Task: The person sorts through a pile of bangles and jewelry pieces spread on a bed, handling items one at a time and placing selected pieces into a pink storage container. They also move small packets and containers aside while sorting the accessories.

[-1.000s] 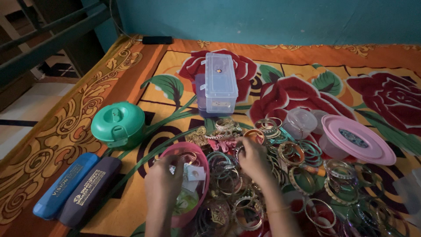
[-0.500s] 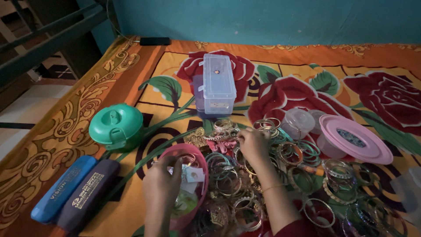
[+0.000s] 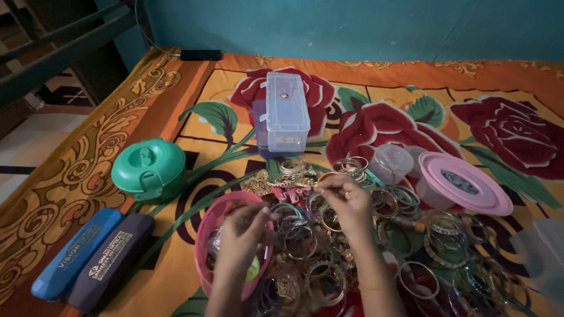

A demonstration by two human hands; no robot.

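Observation:
A heap of metal and coloured bangles (image 3: 305, 240) lies on the flowered sheet in front of me. My right hand (image 3: 348, 202) hovers over the heap's far part, its fingertips pinched on a thin bangle (image 3: 330, 176). My left hand (image 3: 242, 238) is over a pink bowl (image 3: 205, 235) that stands left of the heap. Its fingers are curled near the bowl's right rim, and whether they hold anything is hidden.
A clear lidded box (image 3: 286, 111) stands beyond the heap and a green round container (image 3: 150, 167) to the left. A pink lidded tub (image 3: 464, 185) and a small clear cup (image 3: 392, 161) sit to the right. Two long cases, blue (image 3: 73, 255) and dark (image 3: 111, 261), lie near left.
My right hand has moved away from me to the heap's far edge. My left hand has shifted a little right over the pink bowl.

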